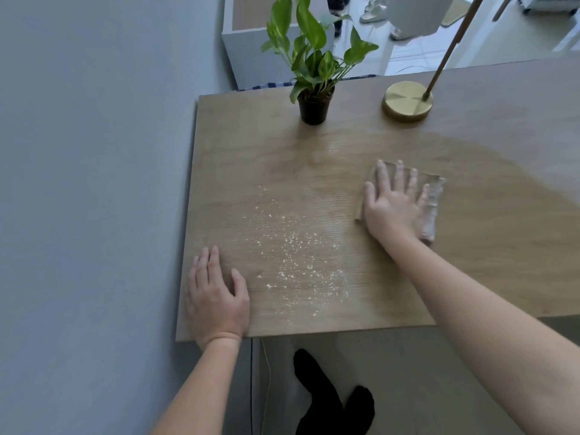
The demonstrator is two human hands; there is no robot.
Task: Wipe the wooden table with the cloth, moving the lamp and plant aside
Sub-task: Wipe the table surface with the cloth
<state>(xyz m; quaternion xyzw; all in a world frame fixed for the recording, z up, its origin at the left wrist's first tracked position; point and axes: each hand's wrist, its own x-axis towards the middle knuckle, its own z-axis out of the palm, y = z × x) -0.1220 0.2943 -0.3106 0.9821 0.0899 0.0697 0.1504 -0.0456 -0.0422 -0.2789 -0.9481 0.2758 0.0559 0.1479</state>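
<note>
Pressing flat on the cloth [434, 204], the right hand [394, 208] lies right of the frame's centre with fingers straight and spread, the crumpled fabric showing beyond the fingertips and along the hand's right side. The left hand [216, 296] rests palm down, fingers relaxed and holding nothing, at the lower left corner of the wooden table [486, 246]. Between the two hands, pale crumbs [295, 255] are scattered over the wood. Toward the top of the frame, the plant [314, 73] stands upright in a small dark pot near the table's far edge, and the lamp [407, 101], with its round brass base and slanting stem, sits to its right, apart from it.
</note>
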